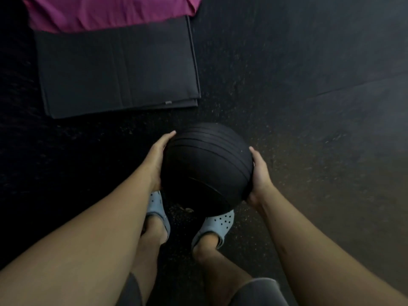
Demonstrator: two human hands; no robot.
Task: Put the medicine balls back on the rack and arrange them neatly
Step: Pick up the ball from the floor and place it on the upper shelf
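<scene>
A black ribbed medicine ball (206, 166) is held between both of my hands above my feet, off the dark floor. My left hand (157, 157) presses flat against the ball's left side, fingers pointing up and forward. My right hand (259, 175) cups its right side and lower edge. Both arms reach down from the bottom corners of the view. No rack is in view.
A folded black mat (117, 67) lies on the floor ahead and to the left, with a magenta mat or cloth (106, 12) behind it. My feet in light blue clogs (217, 224) stand under the ball. Dark speckled rubber floor (309, 85) spreads to the right.
</scene>
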